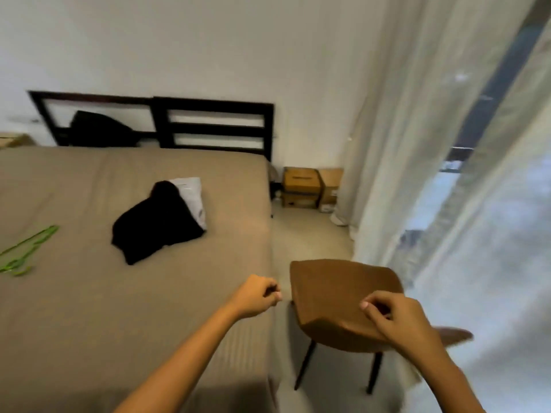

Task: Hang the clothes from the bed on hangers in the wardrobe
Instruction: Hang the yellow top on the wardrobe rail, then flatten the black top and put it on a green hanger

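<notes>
Currently you are standing at the right side of the bed point(89, 323). A chair point(334, 296) is sitting just beside its right edge, under your right hand point(393, 320). The black garment point(155, 225) is lying mid-bed, ahead and left of both hands, partly covering a pale pillow point(193, 192), its long axis running lower-left to upper-right. Green hangers point(26, 248) are lying at far left. Your left hand point(255, 296) is nearer; both hands are hovering, fingers curled in, gripping nothing. Only bare sheet is lying between it and the garment.
</notes>
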